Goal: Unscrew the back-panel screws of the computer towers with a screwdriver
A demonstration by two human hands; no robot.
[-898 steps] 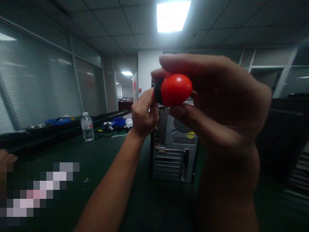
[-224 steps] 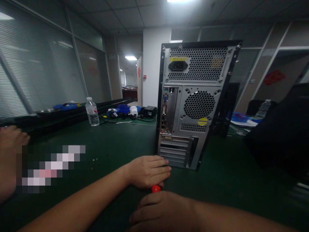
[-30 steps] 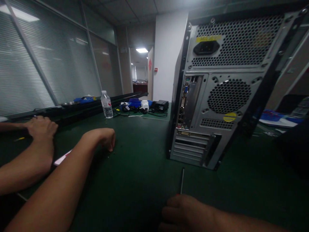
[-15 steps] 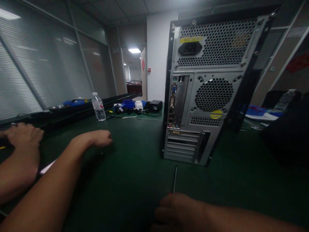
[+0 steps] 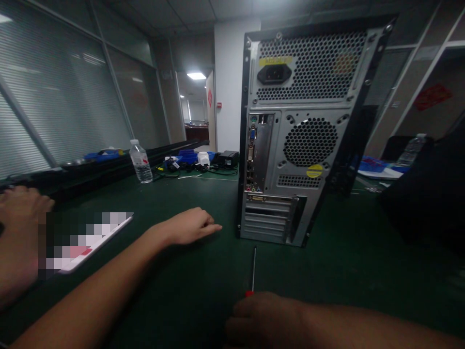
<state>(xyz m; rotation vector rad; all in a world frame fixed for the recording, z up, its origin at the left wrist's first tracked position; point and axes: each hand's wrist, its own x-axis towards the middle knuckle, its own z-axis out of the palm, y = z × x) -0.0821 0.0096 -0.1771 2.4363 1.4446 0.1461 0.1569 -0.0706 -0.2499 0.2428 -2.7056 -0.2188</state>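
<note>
A screwdriver (image 5: 253,275) is being gripped in the right hand (image 5: 265,317), its tip being pointed at the PC (image 5: 267,155), which is being borne upright by the desk (image 5: 199,291) beyond both hands. The left hand (image 5: 189,227) is being held half curled, forefinger stretched toward the PC's lower edge; whether anything is being pinched cannot be told. Clear liquid (image 5: 145,174) is being held in the bottle (image 5: 139,157) beyond this hand; desk surface is being shown between the hands.

A capped water bottle (image 5: 141,165) stands upright on the green table (image 5: 196,196). Near it lie black cables (image 5: 181,167), a blue tray (image 5: 187,156) and a black box (image 5: 228,159). At right, dimly lit, stands what appears to be a second bottle (image 5: 413,147). A red emblem (image 5: 209,98) marks the far door (image 5: 211,123).
</note>
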